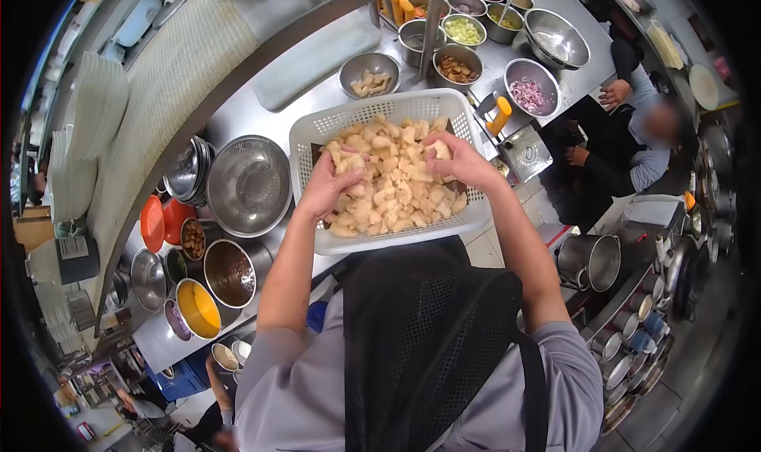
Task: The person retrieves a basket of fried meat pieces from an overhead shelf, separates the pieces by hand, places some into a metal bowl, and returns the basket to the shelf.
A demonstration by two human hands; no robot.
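A white perforated plastic basket [396, 106] is heaped with pale golden, battered-looking food chunks [392, 184]. My left hand [329, 184] reaches into the basket's left side, its fingers curled around some of the chunks. On the right side, my right hand [462, 164] grips a chunk between thumb and fingers. Behind the basket stands a metal bowl [370, 76] with a few pale strips in it. Brown pieces fill another metal bowl [457, 64] near the back right corner.
A large steel colander [248, 186] sits left of the basket. A yellow-handled tool [499, 115] and a bowl of chopped purple onion [531, 86] are at the right. A person [634, 143] is beyond the counter. A pale cutting board [317, 64] lies behind.
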